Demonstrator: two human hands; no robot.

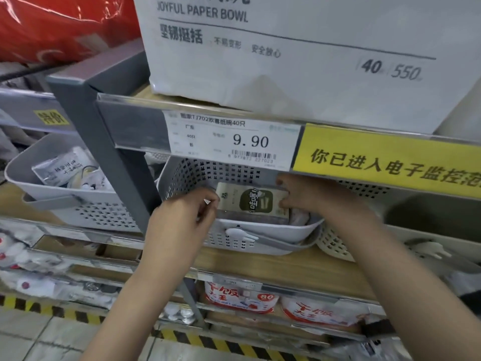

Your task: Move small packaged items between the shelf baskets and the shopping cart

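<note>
**Both hands on a packet over the shelf basket**

Head view: a flat green-and-cream packet (253,203) sat at the centre of the frame, held upright over the open top of a pale perforated basket (182,178) on the wooden shelf (260,264). The left hand (182,220) came in from the lower left, its fingers curled and its fingertips pinching the packet's left edge. The right hand (309,198) reached in from the lower right, under the shelf rail, with thumb and fingers pinching the packet's right edge. A white clip (240,234) sat on the basket's front rim.

In the left of the frame a second grey basket (65,201) held clear-wrapped packets. Just right of the centre basket stood a cream perforated basket (335,243), touching it or nearly so. Above, a price tag (229,140) reading 9.90 and a yellow sign (390,162) ran along the rail, under a large white carton (286,48) marked as paper bowls. Red-and-white packs (239,299) lay on the shelf below.
</note>
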